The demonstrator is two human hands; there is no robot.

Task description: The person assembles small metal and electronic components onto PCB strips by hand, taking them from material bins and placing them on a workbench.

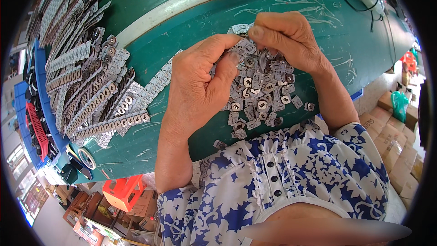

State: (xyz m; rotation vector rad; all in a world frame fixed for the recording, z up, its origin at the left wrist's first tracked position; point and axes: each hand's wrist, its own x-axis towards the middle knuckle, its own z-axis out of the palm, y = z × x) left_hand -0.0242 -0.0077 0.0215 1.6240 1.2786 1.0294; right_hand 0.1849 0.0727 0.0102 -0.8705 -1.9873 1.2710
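Between pinching left fingers (233,58) sits a metal piece (246,47), right fingers (268,37) alongside, grip unclear.

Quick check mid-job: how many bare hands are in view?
2. The bare left hand is at the left edge of the heap of small, silvery metal pieces; the bare right hand is at its upper right. No other hands show.

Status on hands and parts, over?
Left hand pinching small metal piece. Right hand close beside, grip contents unclear. Loose metal pieces crowd the tabletop beneath.
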